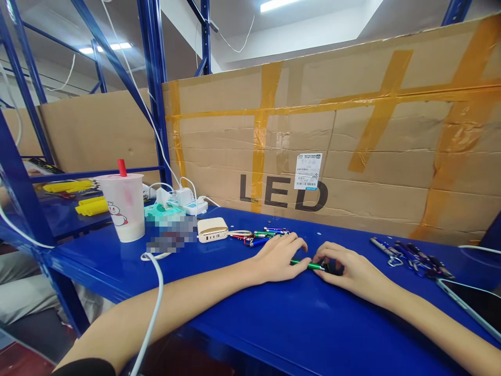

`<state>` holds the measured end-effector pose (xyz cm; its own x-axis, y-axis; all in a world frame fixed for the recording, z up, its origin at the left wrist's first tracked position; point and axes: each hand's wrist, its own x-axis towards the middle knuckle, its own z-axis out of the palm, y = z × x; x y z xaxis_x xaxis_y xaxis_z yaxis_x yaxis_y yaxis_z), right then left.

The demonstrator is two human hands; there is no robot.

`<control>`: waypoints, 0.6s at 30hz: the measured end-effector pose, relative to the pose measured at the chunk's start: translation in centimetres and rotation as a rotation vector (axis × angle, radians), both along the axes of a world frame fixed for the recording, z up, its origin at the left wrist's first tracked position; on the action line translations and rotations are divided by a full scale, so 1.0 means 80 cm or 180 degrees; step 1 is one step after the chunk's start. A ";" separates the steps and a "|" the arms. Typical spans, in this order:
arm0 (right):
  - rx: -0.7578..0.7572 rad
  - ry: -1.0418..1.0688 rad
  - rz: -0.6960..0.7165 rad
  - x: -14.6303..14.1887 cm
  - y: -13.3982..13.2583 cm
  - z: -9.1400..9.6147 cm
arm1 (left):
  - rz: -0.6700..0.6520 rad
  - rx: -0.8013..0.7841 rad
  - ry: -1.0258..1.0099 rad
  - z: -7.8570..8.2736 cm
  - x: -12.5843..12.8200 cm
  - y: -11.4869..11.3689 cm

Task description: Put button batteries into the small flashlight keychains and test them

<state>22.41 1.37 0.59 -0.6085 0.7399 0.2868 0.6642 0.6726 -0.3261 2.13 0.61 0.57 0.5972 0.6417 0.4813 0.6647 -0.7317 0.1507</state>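
Well, the left hand (278, 258) and right hand (349, 272) both pinch a slim green metal pen-shaped barrel (307, 265) at 12 o'clock on the blue steel bench (250, 334). Its long axis lies nearly level, dark end (332, 268) toward 3 o'clock. A loosened pinch could let it roll across the smooth top.

two hands (278, 258) (354, 271), one plastic cup (124, 209), two pen piles (260, 236) (410, 259), one green pen (307, 265) (probably)

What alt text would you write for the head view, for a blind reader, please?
The left hand and right hand hold a green pen on a blue table. More pens lie beside a power bank and a cup, before a cardboard box.
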 end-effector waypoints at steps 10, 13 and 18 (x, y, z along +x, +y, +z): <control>0.0147 -0.0154 -0.0393 -0.004 -0.008 0.006 | 0.0061 -0.0119 0.0220 0.000 0.001 0.002; 0.0145 -0.0195 -0.0425 -0.005 -0.009 0.007 | 0.0123 -0.0142 0.0312 -0.001 0.001 0.002; 0.0354 -0.0208 -0.0595 -0.005 -0.009 0.007 | 0.0227 -0.0250 0.0316 -0.004 -0.001 0.006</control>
<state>22.02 0.66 1.13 -0.4836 0.8076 0.3374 0.7981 0.5652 -0.2089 2.09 1.11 0.29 0.5910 0.7175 0.3687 0.7290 -0.6707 0.1365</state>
